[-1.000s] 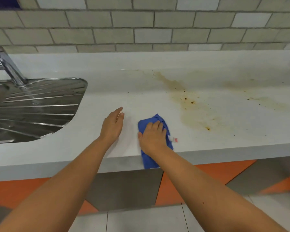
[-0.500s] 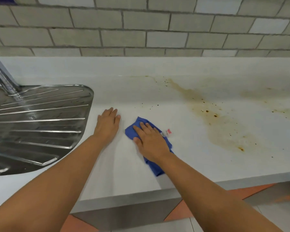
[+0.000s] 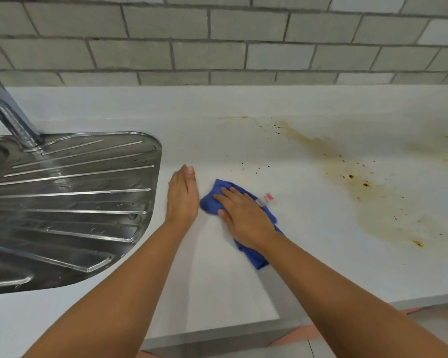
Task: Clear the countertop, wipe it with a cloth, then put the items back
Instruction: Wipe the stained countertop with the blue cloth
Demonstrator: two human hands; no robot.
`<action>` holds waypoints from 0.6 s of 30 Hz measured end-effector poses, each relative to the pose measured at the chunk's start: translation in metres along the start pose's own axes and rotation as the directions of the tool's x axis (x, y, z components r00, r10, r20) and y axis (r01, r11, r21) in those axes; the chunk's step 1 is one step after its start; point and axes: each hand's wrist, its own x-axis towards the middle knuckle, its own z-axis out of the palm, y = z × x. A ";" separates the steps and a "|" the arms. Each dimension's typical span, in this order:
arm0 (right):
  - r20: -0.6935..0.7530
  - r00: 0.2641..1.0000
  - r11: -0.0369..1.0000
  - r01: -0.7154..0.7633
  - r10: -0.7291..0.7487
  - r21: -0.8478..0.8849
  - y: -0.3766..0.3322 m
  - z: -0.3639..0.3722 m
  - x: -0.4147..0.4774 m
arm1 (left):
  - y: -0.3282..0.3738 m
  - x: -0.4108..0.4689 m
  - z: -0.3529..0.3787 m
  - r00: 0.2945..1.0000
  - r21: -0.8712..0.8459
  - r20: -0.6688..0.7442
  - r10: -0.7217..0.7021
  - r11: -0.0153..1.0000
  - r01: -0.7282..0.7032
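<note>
A white countertop (image 3: 321, 275) is shown from above, backed by a wall of grey rectangular tiles (image 3: 217, 42). A steel sink (image 3: 75, 202) with a ribbed drainboard is set into the counter at the left of the picture, and a chrome tap (image 3: 13, 117) rises from its far edge.

Just to the right of the sink, the left hand (image 3: 182, 197) is laid on the bare countertop. Its fingers are straight and held together, and nothing is held in it.

A little further right of the sink, a crumpled blue cloth (image 3: 254, 257) lies on the countertop, nearly touching the left hand. The right hand (image 3: 243, 215) is pressed flat on top of the cloth, with the fingers extended and slightly spread, pointing back towards the sink. The cloth is not gripped; it is only covered by the palm and fingers. A small white and red label (image 3: 267, 197) sticks out from the edge of the cloth on the side away from the sink.

Well to the right of the sink, beyond the cloth, a long yellow-brown stain (image 3: 373, 210) runs across the countertop from the wall side towards the front edge. Dark specks (image 3: 256, 169) are scattered between the stain and the cloth. The stain is not touched by the cloth.

Both bare forearms reach in from the bottom of the picture.
</note>
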 end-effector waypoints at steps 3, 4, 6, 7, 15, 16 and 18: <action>0.021 0.999 0.999 0.025 -0.026 0.022 -0.002 -0.001 0.045 | -0.004 0.002 -0.002 1.000 -0.075 -0.016 -0.022 0.997 0.021; 0.024 1.000 1.000 0.000 -0.001 0.008 0.002 -0.002 0.059 | -0.006 0.004 -0.003 0.999 -0.103 -0.020 -0.028 0.994 0.026; 0.013 0.995 0.995 -0.098 0.098 -0.031 0.015 -0.006 0.075 | -0.009 0.008 -0.006 0.998 -0.170 -0.031 -0.060 0.984 0.054; -0.002 0.987 0.986 -0.160 0.160 -0.046 0.024 -0.009 0.077 | -0.012 0.011 -0.006 0.996 -0.206 -0.039 -0.086 0.976 0.076; -0.032 0.999 0.981 -0.047 0.042 -0.186 0.014 -0.004 0.035 | -0.008 0.043 -0.014 0.985 -0.280 -0.128 -0.113 0.957 0.074; -0.005 0.999 0.988 0.034 -0.035 -0.150 0.007 -0.003 0.044 | -0.006 0.050 -0.014 0.979 -0.319 -0.149 -0.140 0.944 0.086; 0.024 0.990 0.987 0.137 -0.136 -0.087 -0.004 0.000 0.072 | -0.004 0.059 -0.010 0.962 -0.376 -0.181 -0.207 0.918 0.127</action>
